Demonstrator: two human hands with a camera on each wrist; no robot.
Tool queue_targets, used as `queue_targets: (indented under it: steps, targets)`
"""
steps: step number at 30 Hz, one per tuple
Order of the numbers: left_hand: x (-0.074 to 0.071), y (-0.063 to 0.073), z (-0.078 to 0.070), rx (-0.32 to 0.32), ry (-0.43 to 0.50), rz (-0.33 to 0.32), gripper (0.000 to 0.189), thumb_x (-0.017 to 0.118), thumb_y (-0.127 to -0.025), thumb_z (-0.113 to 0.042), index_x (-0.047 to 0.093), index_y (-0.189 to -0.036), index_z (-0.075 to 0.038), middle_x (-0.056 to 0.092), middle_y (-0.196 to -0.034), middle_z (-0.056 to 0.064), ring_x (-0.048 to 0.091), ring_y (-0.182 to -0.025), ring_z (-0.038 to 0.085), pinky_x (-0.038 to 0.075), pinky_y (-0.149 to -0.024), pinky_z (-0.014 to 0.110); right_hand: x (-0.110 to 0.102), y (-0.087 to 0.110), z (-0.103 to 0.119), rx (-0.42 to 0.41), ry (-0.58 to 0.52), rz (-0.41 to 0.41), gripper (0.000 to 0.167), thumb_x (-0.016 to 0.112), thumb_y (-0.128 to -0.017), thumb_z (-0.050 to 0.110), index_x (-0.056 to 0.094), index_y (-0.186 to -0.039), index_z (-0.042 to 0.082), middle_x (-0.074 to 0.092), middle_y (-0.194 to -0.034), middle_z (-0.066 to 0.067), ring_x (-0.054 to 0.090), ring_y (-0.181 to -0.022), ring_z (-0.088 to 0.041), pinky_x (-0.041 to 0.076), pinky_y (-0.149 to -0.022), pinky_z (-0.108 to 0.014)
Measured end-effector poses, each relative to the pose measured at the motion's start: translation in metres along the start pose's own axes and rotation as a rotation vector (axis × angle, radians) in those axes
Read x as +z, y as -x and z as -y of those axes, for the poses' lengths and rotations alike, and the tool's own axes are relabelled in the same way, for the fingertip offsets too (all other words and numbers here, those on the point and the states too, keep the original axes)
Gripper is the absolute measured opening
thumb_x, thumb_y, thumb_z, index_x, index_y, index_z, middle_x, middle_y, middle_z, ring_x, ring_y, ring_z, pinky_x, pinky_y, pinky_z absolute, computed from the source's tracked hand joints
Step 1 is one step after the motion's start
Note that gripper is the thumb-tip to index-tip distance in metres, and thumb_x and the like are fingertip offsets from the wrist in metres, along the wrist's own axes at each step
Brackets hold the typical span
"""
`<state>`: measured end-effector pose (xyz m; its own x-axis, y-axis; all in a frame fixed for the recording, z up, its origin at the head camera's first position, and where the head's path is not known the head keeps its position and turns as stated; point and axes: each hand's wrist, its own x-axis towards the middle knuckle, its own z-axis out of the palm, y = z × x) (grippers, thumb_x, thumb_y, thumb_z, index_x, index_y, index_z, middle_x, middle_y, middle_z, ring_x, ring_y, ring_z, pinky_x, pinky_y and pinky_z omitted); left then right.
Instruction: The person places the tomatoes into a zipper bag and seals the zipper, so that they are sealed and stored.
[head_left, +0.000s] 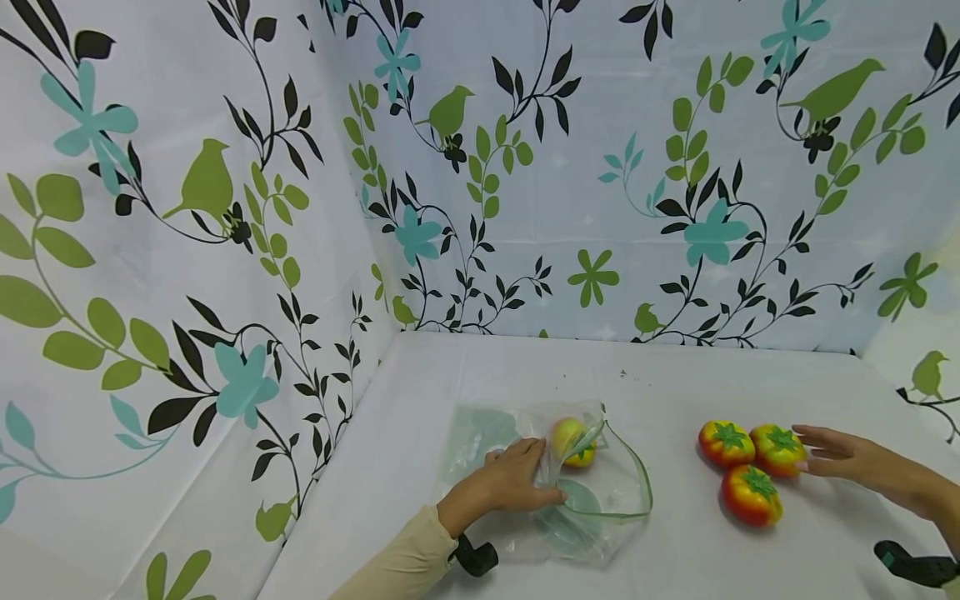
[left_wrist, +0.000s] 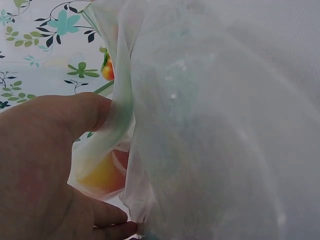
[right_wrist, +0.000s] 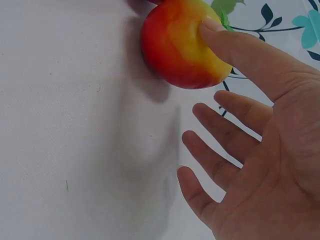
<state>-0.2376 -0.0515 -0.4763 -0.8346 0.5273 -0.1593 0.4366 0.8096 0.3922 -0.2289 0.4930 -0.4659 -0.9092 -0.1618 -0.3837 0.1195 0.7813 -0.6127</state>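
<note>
A clear zip bag (head_left: 517,533) with a green-edged mouth lies on the white table, its mouth turned to the right. Inside it sits one red-and-yellow toy tomato (head_left: 572,442), seen through the film. My left hand (head_left: 506,479) holds the bag near its mouth; in the left wrist view the thumb (left_wrist: 95,112) is against the film and the other fingertips are lower down. On the right, three similar toy tomatoes (head_left: 752,496) sit grouped together. My right hand (head_left: 862,458) is beside the rightmost tomato (right_wrist: 182,45), fingers spread, thumb overlapping it in the right wrist view.
A white cloth covers the table (head_left: 675,383). Patterned curtains (head_left: 480,167) with leaves, birds and flowers stand behind and to the left. Dark wrist-worn devices (head_left: 476,557) are on both wrists.
</note>
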Motion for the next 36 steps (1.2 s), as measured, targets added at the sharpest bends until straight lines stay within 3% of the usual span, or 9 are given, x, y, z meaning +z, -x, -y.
queue_targets:
  steps: [13, 36]
  targets:
    - [-0.0002, -0.0002, 0.0008, 0.004, 0.001, -0.001, 0.099, 0.064, -0.091, -0.067, 0.034, -0.165, -0.008, 0.039, -0.168, 0.005, 0.037, -0.154, 0.021, 0.036, -0.111, 0.056, 0.0026, -0.0017, 0.0013, 0.006, -0.019, -0.011, 0.089, 0.055, -0.108, 0.047, 0.021, -0.157, -0.018, 0.031, -0.155, -0.047, 0.036, -0.134, -0.069, 0.046, -0.093, -0.074]
    - [-0.0005, -0.0008, 0.0019, 0.006, 0.002, 0.007, 0.099, 0.063, -0.092, -0.067, 0.033, -0.165, -0.007, 0.038, -0.168, 0.005, 0.037, -0.154, 0.022, 0.036, -0.111, 0.055, 0.0089, -0.0032, -0.0082, 0.041, -0.025, -0.034, 0.091, 0.053, -0.108, 0.051, 0.022, -0.154, -0.021, 0.03, -0.154, -0.048, 0.031, -0.132, -0.071, 0.036, -0.098, -0.082]
